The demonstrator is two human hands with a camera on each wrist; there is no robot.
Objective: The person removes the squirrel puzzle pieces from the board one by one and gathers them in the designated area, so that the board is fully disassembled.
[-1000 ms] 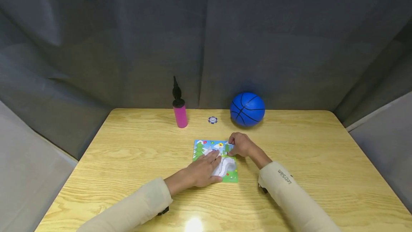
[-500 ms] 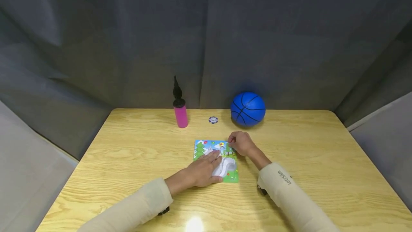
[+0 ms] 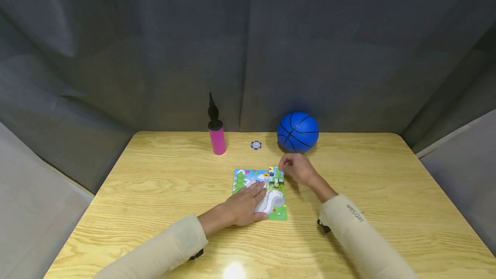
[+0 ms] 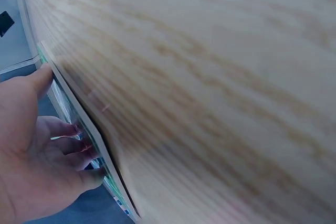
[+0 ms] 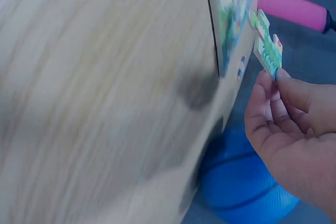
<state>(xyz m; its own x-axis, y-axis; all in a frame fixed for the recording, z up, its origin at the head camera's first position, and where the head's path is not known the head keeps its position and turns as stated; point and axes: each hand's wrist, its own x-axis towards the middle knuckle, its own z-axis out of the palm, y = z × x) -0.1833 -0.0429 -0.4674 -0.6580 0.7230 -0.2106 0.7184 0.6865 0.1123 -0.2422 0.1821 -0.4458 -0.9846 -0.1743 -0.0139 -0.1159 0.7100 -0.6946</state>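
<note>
A jigsaw puzzle board (image 3: 280, 213) with a colourful animal and tree picture lies on the wooden table. Flat across its left and middle part rests my left hand (image 3: 245, 205), fingers spread; the left wrist view shows the fingertips (image 4: 94, 177) on the board's face. My right hand (image 3: 300, 169) pinches one green tree puzzle piece (image 5: 269, 51) between thumb and fingertips at its edge. In the right wrist view that piece is held up, apart from the board. From the head it overlaps the board's upper right corner. Much of the picture is hidden under my left hand.
Behind the board stands a pink hand pump (image 3: 218, 140) with a black nozzle. A blue-and-white poker chip (image 3: 256, 145) lies to its right, and a blue basketball (image 3: 298, 131) sits near the back edge. A dark curtain (image 3: 186, 55) hangs behind the table.
The puzzle piece has come up out of the board's upper right corner in my right hand, which has moved slightly right and away. My left hand has stayed in place.
</note>
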